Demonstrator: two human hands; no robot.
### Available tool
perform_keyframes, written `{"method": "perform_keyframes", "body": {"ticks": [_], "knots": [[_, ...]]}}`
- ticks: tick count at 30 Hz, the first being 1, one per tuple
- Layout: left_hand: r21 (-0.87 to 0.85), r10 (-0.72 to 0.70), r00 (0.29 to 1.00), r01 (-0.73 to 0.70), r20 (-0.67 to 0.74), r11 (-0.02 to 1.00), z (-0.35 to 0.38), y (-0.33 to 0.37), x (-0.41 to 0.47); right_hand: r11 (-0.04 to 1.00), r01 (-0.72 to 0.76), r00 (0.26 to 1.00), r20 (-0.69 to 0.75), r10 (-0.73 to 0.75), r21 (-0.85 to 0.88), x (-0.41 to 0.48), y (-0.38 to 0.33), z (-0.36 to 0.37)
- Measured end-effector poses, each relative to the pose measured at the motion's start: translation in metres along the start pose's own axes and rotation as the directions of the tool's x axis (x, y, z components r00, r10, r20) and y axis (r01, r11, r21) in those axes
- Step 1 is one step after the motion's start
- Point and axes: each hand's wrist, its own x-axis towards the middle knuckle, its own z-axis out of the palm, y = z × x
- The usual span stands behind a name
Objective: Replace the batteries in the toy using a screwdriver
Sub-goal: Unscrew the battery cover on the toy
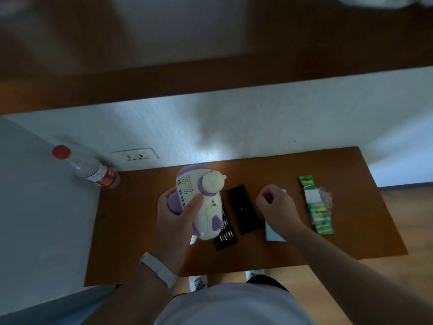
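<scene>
While the left hand (174, 214) grips the purple-white toy (203, 202) round its body, the right hand (275, 205) beside it is clenched, prob. empty. Toy seems light, hard, smooth plastic; could slip.

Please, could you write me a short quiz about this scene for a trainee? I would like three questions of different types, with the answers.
1. True or false: the left hand holds the toy.
2. Which lies farthest to the right on the table? A. bit tray B. battery pack C. black lid
3. Fill in: the bottle has a ____ cap.
Key: 1 true; 2 B; 3 red.
</scene>
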Motion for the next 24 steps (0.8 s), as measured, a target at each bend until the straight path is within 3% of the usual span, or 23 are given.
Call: {"method": "perform_keyframes", "body": {"ticks": [5, 9, 16, 19, 24], "knots": [[0.004, 0.005, 0.998, -0.005, 0.064, 1.0, 0.024, 0.006, -0.004, 0.992, 0.036, 0.999, 0.005, -0.037, 0.123, -0.033, -0.021, -0.019], [0.011, 0.053, 0.993, -0.055, 0.106, 0.998, 0.046, 0.014, -0.014, 0.959, -0.001, 0.993, 0.117, -0.034, 0.283, -0.056, -0.034, -0.029], [0.018, 0.164, 0.965, -0.171, 0.206, 0.985, 0.089, 0.025, -0.036, 0.751, -0.145, 0.944, 0.318, -0.09, 0.644, -0.086, -0.041, -0.068], [0.017, 0.192, 0.953, -0.202, 0.232, 0.979, 0.104, 0.026, -0.043, 0.672, -0.18, 0.939, 0.328, -0.099, 0.718, -0.088, -0.031, -0.082], [0.012, 0.245, 0.933, -0.257, 0.263, 0.966, 0.125, 0.028, -0.054, 0.645, -0.135, 0.95, 0.282, -0.13, 0.752, -0.089, -0.013, -0.099]]}}
